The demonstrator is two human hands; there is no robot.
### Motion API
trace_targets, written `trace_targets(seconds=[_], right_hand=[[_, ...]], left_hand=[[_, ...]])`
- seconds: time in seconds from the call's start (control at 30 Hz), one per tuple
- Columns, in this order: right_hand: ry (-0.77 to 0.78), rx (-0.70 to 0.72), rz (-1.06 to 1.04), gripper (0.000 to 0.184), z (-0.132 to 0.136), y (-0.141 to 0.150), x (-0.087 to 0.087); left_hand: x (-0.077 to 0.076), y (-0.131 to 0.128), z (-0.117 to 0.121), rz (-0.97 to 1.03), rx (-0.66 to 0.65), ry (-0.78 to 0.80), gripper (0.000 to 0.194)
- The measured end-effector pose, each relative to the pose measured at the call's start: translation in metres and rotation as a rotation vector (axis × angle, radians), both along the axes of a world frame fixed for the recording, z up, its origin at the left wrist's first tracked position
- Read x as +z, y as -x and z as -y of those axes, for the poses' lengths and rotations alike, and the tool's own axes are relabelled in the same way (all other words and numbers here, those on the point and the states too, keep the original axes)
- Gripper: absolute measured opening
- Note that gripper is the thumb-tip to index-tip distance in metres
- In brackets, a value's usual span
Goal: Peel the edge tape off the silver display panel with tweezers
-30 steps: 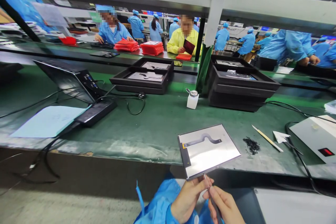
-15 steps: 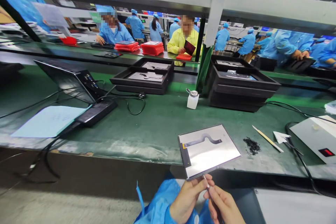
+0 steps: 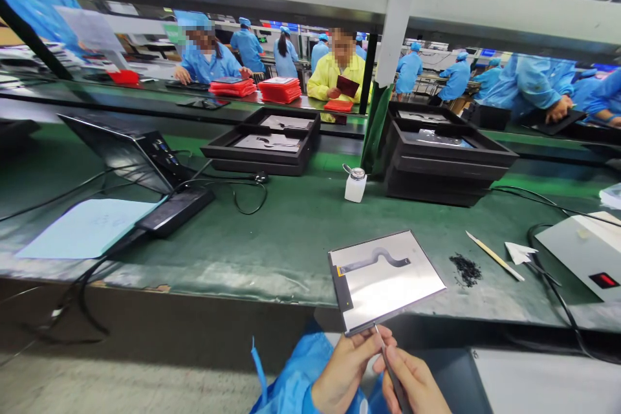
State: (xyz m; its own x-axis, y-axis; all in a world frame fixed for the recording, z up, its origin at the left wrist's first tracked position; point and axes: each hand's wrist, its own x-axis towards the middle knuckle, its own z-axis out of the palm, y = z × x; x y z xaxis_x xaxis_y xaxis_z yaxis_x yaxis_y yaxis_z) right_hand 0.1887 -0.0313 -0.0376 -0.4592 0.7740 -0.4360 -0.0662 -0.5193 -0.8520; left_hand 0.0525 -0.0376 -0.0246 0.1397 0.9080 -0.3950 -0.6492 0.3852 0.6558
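Observation:
A display panel (image 3: 383,294), silver-backed with a dark curved ribbon cable, juts over the front edge of the green bench. My left hand (image 3: 342,369) is closed on the panel's near edge, fingers beneath it and thumb on the near side. Pinched in my right hand (image 3: 412,378) is a slim dark tool like tweezers (image 3: 398,385); its pale metal tip meets the panel's near edge beside my left thumb. The tool's lower end runs out of view at the bottom. Right of the panel lie a heap of black scraps (image 3: 466,270) and a craft knife (image 3: 495,257).
Behind the panel stands a white dispenser bottle (image 3: 356,186). Black trays (image 3: 262,152) with panels sit at the back, and a taller tray stack (image 3: 446,174) is to the right. A tilted screen (image 3: 121,152) with cables is at left, a white box (image 3: 582,252) at right. Co-workers sit opposite.
My hands and the panel hold nearly the same place; the tool in my right hand shifts its angle slightly. Across the bench, a co-worker at right has moved a dark flat item.

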Motion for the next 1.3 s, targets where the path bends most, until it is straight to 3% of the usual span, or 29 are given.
trace_targets(seconds=[0.2, 0.47, 0.7, 0.97, 1.17, 1.3], right_hand=[[-0.085, -0.024, 0.031, 0.055, 0.003, 0.0, -0.009], [-0.008, 0.022, 0.036, 0.061, 0.002, 0.002, 0.001], [-0.065, -0.027, 0.031, 0.056, 0.005, 0.005, -0.002], [0.104, -0.006, -0.123, 0.058, 0.005, 0.01, 0.011], [-0.002, -0.009, -0.038, 0.059, 0.007, 0.009, 0.003], [0.051, -0.034, -0.039, 0.061, 0.008, 0.01, 0.005]], left_hand=[[-0.004, -0.004, -0.002, -0.012, 0.039, 0.019, 0.05], [-0.004, 0.004, 0.003, -0.015, 0.049, 0.025, 0.052], [-0.007, -0.001, -0.002, -0.015, 0.058, 0.024, 0.049], [-0.001, 0.005, 0.002, 0.017, 0.008, 0.024, 0.053], [-0.006, 0.0, -0.001, 0.029, 0.028, 0.057, 0.049], [-0.002, 0.003, 0.001, 0.049, -0.002, 0.054, 0.051]])
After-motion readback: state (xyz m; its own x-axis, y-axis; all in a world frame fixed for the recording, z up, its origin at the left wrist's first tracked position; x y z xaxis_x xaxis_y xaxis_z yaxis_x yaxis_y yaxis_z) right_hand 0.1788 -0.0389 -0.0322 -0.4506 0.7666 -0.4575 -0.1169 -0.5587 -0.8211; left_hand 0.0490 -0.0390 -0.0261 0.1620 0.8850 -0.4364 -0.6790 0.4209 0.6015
